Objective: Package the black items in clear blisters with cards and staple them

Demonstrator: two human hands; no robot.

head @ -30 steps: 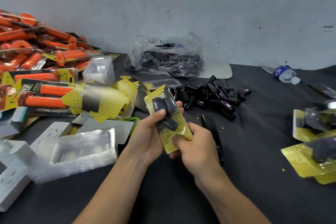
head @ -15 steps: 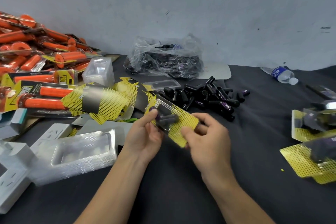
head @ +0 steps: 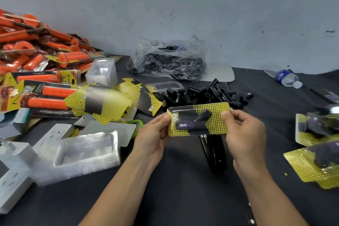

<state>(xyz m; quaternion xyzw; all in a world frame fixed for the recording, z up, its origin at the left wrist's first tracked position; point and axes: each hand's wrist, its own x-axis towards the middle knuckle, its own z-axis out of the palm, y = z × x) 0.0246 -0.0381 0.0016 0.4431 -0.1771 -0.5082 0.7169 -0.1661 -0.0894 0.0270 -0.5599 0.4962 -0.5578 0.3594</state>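
I hold a blister pack [head: 214, 115] level in front of me: a yellow dotted card under a clear blister with black items inside, one bearing a purple TAPER label. My left hand [head: 152, 135] pinches its left end and my right hand [head: 242, 134] pinches its right end. A black stapler [head: 213, 152] lies on the dark cloth just below the pack. Loose black items [head: 201, 93] are heaped behind it. Loose yellow cards [head: 102, 102] lie to the left, and a stack of clear blisters [head: 78, 152] sits at the near left.
Finished yellow packs [head: 315, 161] pile at the right edge. Orange grip packages [head: 36, 60] fill the far left. A clear bag of black parts [head: 168, 60] sits by the wall, a water bottle [head: 286, 78] lies at the far right, and white boxes [head: 14, 170] stand at the near left.
The pack has turned from upright to lying level and moved right. My right hand shifted from its lower edge to its right end.
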